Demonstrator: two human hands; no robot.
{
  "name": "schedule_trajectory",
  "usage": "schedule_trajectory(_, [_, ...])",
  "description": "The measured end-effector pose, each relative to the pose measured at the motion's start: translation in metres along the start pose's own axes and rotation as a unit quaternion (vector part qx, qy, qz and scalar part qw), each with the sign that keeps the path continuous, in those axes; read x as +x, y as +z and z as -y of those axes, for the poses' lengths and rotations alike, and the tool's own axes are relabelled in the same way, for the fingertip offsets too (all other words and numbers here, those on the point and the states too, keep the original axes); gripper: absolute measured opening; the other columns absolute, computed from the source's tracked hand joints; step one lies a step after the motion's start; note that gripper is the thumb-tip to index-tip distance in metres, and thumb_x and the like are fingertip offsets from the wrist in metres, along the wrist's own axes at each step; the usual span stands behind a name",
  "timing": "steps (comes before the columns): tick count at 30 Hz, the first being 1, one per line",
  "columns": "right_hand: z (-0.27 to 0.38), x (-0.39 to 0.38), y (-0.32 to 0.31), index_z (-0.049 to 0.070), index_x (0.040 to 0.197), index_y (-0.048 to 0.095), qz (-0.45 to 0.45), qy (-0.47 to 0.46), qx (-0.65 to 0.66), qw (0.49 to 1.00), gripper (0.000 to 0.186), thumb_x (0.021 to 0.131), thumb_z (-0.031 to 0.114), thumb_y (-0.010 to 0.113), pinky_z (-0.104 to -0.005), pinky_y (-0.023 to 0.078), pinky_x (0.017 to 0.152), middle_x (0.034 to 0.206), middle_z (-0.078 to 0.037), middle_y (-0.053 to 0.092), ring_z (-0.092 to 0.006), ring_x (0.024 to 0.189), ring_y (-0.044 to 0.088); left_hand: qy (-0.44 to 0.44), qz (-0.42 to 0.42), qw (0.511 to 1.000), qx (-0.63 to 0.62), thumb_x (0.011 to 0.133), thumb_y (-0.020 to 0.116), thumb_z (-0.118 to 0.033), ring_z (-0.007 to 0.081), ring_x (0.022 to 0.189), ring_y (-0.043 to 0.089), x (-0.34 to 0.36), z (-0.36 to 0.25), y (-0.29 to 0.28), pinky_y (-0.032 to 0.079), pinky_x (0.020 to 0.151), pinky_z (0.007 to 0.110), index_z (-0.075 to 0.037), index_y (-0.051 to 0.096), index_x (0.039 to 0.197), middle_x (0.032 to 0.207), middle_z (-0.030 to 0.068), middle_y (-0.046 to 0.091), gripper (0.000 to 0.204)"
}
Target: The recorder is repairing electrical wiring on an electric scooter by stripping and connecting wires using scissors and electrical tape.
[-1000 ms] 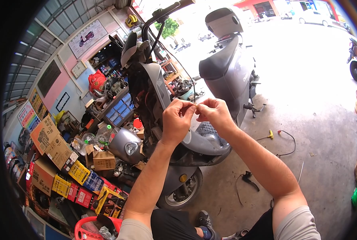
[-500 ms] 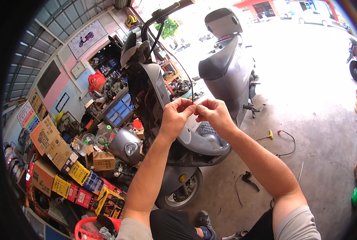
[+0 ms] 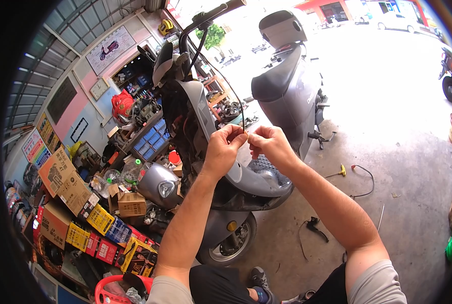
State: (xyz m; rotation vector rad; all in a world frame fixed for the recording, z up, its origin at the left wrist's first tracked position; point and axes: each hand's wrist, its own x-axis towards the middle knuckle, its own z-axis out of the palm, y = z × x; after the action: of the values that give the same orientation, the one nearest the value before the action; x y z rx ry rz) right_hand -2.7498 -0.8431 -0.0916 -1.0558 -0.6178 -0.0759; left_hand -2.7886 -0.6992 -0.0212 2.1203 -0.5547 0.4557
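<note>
A thin black cable hangs from the handlebar of a grey scooter, whose front panel is off. Its lower end runs down to my left hand, where thumb and forefinger pinch it. Right beside it, my right hand is closed too, thumb against forefinger at the cable's tip. What exactly lies between the right fingertips is too small to make out. Both hands are held above the scooter's footboard.
On the concrete floor to the right lie a yellow-handled tool, a cable with a red end and a black brake lever. Cartons and a grey headlight cover crowd the left. A red plastic stool stands nearby.
The right hand's fingers have shifted very slightly at the cable's tip, and the cable bows a little differently. The left hand keeps its pinch in the same place.
</note>
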Motion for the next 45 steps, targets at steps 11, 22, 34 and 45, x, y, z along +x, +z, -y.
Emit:
schedule_trajectory(11, [0.011, -0.003, 0.002, 0.001, 0.082, 0.058, 0.022, 0.083, 0.122, 0.989, 0.011, 0.086, 0.012, 0.058, -0.0285, 0.053, 0.064, 0.070, -0.003, 0.057, -0.0110, 0.057, 0.057, 0.003, 0.025, 1.000, -0.011, 0.092, 0.062, -0.007, 0.0032, 0.076, 0.052, -0.002, -0.005, -0.003, 0.043, 0.070, 0.019, 0.000, 0.061, 0.092, 0.082, -0.0020, 0.060, 0.008])
schedule_trajectory(22, [0.025, -0.007, 0.002, 0.002, 0.079, 0.058, 0.037, 0.152, 0.185, 0.970, 0.015, 0.086, 0.015, 0.057, -0.0346, 0.056, 0.070, 0.063, -0.001, 0.050, -0.0103, 0.052, 0.051, 0.037, 0.001, 0.999, -0.025, 0.093, 0.061, -0.009, 0.0024, 0.074, 0.052, -0.005, -0.007, 0.000, 0.044, 0.068, 0.019, 0.000, 0.061, 0.094, 0.081, -0.0029, 0.060, 0.009])
schedule_trajectory(34, [0.029, -0.020, 0.004, 0.009, 0.096, 0.055, -0.092, -0.397, -0.388, 0.827, 0.024, 0.076, 0.005, 0.068, -0.0386, 0.047, 0.068, 0.088, -0.007, 0.057, -0.0282, 0.077, 0.060, -0.078, 0.033, 0.982, -0.170, 0.093, 0.063, -0.015, -0.0005, 0.059, 0.039, -0.006, -0.013, -0.006, 0.031, 0.052, 0.015, -0.005, 0.061, 0.094, 0.073, -0.0076, 0.051, 0.010])
schedule_trajectory(45, [0.032, -0.018, 0.005, 0.008, 0.083, 0.057, -0.118, -0.458, -0.429, 0.770, 0.017, 0.074, 0.001, 0.070, -0.0355, 0.042, 0.074, 0.080, -0.005, 0.060, -0.0255, 0.073, 0.057, -0.097, 0.054, 0.972, -0.206, 0.093, 0.063, -0.016, 0.0010, 0.060, 0.040, -0.005, -0.012, -0.004, 0.031, 0.053, 0.016, -0.004, 0.060, 0.094, 0.074, -0.0054, 0.051, 0.012])
